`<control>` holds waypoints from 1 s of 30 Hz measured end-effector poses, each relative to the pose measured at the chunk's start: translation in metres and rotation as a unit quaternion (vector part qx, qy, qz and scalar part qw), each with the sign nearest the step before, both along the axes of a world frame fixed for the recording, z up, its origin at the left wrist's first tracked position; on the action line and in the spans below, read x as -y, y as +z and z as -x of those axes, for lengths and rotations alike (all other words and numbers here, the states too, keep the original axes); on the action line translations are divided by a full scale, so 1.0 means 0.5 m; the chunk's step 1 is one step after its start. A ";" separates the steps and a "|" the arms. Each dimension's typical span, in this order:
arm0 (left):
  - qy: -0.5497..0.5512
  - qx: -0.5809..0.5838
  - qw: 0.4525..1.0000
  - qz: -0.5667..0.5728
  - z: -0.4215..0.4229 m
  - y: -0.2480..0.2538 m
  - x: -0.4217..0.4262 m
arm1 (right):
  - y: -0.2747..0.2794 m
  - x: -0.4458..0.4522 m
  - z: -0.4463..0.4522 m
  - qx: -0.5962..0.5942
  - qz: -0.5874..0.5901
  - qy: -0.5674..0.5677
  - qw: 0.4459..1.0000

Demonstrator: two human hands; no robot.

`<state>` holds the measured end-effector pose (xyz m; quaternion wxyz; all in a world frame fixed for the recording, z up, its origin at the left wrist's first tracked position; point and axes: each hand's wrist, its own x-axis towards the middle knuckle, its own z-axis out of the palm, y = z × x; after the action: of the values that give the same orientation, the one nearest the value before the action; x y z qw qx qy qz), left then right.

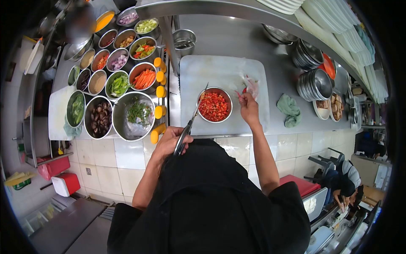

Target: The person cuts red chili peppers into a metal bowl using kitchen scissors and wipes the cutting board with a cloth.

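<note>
Chilli-snipping appears in hand: left hand [170, 142] gripping scissors [184, 137], right hand [249, 108] pinching what looks like a red chilli [238, 95] beside the bowl [231, 109] of cut chillies [215, 106], on the board [192, 76] near the desk's [281, 70] front edge; a further cut would call for bringing chilli between blades.

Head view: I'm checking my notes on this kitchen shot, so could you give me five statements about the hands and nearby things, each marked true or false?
1. The left hand holds black-handled metal scissors. True.
2. A round steel bowl stands on the white rectangular cutting board. True.
3. The bowl is filled with chopped green vegetables. False: it holds chopped red chillies.
4. The crumpled pale-green cloth lies on the board. False: it lies on the grey steel counter, right of the board.
5. The right hand is to the right of the bowl. True.
</note>
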<state>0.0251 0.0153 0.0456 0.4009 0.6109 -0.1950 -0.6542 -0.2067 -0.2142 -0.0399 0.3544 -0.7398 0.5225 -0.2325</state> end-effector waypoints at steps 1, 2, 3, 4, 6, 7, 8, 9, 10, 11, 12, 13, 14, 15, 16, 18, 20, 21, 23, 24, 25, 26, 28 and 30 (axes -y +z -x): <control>-0.001 -0.003 1.000 -0.003 -0.001 0.000 -0.001 | -0.024 0.009 0.003 0.067 -0.010 -0.019 0.998; -0.002 -0.006 1.000 -0.005 -0.001 0.001 -0.001 | -0.055 0.018 0.006 0.133 -0.020 -0.038 0.990; -0.003 -0.008 1.000 -0.008 -0.002 0.000 -0.001 | -0.050 0.017 -0.001 0.199 -0.030 -0.057 0.978; -0.008 -0.015 1.000 -0.009 -0.003 -0.002 -0.002 | -0.043 0.016 0.000 0.232 -0.082 -0.091 0.965; -0.021 -0.028 0.999 -0.012 -0.006 -0.010 -0.002 | -0.006 0.009 0.005 0.295 -0.184 -0.160 0.924; -0.025 -0.039 0.999 -0.013 -0.007 -0.013 -0.002 | 0.022 -0.001 0.000 0.301 -0.168 -0.177 0.922; -0.030 -0.049 0.998 -0.014 -0.009 -0.016 -0.001 | 0.050 -0.013 -0.007 0.307 -0.153 -0.194 0.919; -0.034 -0.059 0.998 -0.015 -0.010 -0.019 -0.001 | 0.064 -0.025 -0.010 0.313 -0.137 -0.211 0.916; -0.037 -0.078 0.996 -0.017 -0.012 -0.026 -0.001 | 0.064 -0.035 -0.007 0.295 -0.090 -0.186 0.933; -0.039 -0.096 0.994 -0.020 -0.013 -0.034 0.001 | 0.063 -0.044 -0.003 0.276 -0.043 -0.159 0.947; -0.041 -0.115 0.992 -0.023 -0.014 -0.039 0.001 | 0.071 -0.056 -0.004 0.256 0.004 -0.131 0.958; -0.038 -0.139 0.989 -0.018 -0.015 -0.042 0.001 | 0.078 -0.071 -0.009 0.225 0.037 -0.107 0.968; -0.035 -0.163 0.986 -0.014 -0.016 -0.045 0.001 | 0.085 -0.088 -0.019 0.194 0.069 -0.083 0.975; -0.032 -0.186 0.982 -0.010 -0.017 -0.047 0.001 | 0.096 -0.106 -0.033 0.163 0.102 -0.058 0.980; -0.027 -0.198 0.980 -0.010 -0.015 -0.050 0.003 | 0.101 -0.118 -0.042 0.118 0.110 -0.050 0.986; -0.013 -0.222 0.975 -0.013 -0.003 -0.056 0.003 | 0.097 -0.132 -0.056 0.064 0.175 -0.034 0.982; -0.027 -0.254 0.967 -0.015 0.000 -0.066 0.002 | 0.091 -0.145 -0.067 0.034 0.194 -0.022 0.980; -0.025 -0.268 0.963 -0.018 0.004 -0.068 0.002 | 0.092 -0.152 -0.073 0.027 0.190 -0.026 0.981; -0.022 -0.296 0.955 -0.022 0.014 -0.069 0.003 | 0.098 -0.164 -0.083 0.012 0.184 -0.031 0.982; -0.034 -0.318 0.948 -0.012 0.016 -0.077 0.003 | 0.096 -0.166 -0.085 0.011 0.184 -0.029 0.982; -0.033 -0.341 0.940 -0.014 0.020 -0.083 0.004 | 0.093 -0.168 -0.087 0.011 0.185 -0.027 0.982; -0.032 -0.363 0.931 -0.016 0.024 -0.087 0.004 | 0.090 -0.170 -0.089 0.010 0.186 -0.025 0.982; -0.034 -0.395 0.918 -0.008 0.033 -0.093 0.005 | 0.075 -0.174 -0.091 0.007 0.183 -0.021 0.983; -0.023 -0.397 0.917 -0.011 0.040 -0.091 0.003 | 0.069 -0.178 -0.093 0.006 0.179 -0.018 0.984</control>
<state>0.0051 0.0139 -0.0002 0.4240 0.3006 -0.0267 -0.8539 -0.1604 -0.1251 -0.0052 0.2157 -0.7801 0.4837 -0.3331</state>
